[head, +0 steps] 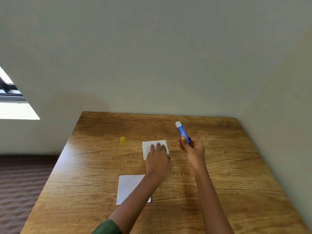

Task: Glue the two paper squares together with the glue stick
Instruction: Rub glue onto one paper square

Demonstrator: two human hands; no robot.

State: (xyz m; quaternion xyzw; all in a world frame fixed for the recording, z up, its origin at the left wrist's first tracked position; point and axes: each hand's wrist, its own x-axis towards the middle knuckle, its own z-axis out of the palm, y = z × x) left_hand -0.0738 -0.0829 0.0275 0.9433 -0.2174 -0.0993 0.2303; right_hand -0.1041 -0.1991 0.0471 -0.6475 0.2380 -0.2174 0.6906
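The glue stick (182, 131), a blue tube with a white tip showing at its top end, is held up above the wooden table (219, 183) in the right hand (192, 149). The fingers are curled closed around the lower part of the tube, with the thumb pressed against its side, and the stick tilts slightly to the left with the white end uppermost. Just to the left of it, the far paper square (152, 144) lies flat on the table, and the left hand (157, 159) rests palm down on it with the fingers spread and flat, gripping nothing, covering the near right part of the sheet. The near paper square (128, 186) lies flat closer to the person, apart from the first, and the left forearm crosses over its right side. A dark green sleeve (108, 228) shows at the bottom edge. A yellow cap (122, 140) stands on the table to the left of the far square, well apart from the stick.

The tabletop has a warm brown wood grain with dark crack-like lines, and its far edge meets a plain pale wall (152, 56); a second wall closes the right side. At the left, a bright window (15, 105) shows, and below it a dark reddish floor (22, 183).
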